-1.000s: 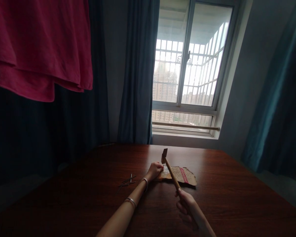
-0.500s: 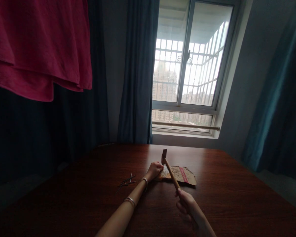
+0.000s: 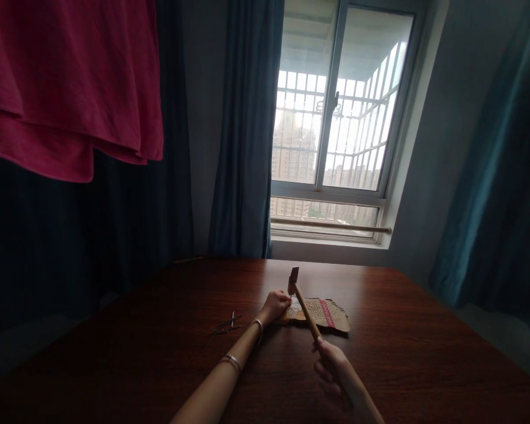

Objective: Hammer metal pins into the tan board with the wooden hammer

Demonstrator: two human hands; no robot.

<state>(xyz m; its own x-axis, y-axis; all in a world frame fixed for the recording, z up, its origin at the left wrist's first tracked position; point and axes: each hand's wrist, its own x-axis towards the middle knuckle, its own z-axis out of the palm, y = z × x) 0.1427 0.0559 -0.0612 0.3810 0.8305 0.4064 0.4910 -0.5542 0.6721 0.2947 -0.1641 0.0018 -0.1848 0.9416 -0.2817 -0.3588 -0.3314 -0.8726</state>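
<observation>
My right hand (image 3: 333, 370) is closed around the wooden handle of a hammer (image 3: 307, 313). The hammer's head is raised at the far end of the handle, right above the fingertips of my left hand (image 3: 276, 305). Those fingertips pinch a thin nail (image 3: 291, 298), mostly hidden, at the left end of a flat tan board (image 3: 313, 311). Dark dots cover much of this board, a pink band crosses it, and its right edge is notched. To the left of my left wrist lie several long, dark nails (image 3: 227, 324) in a loose, crossed heap.
The brown wooden table (image 3: 159, 371) reaches back to a window (image 3: 331, 118) with bars outside. Blue curtains (image 3: 247, 129) hang at its left and another stands at the far right. A pink cloth (image 3: 79, 88) hangs at the upper left.
The whole view has shifted very slightly. Both hands, the hammer and the board hold nearly the same places.
</observation>
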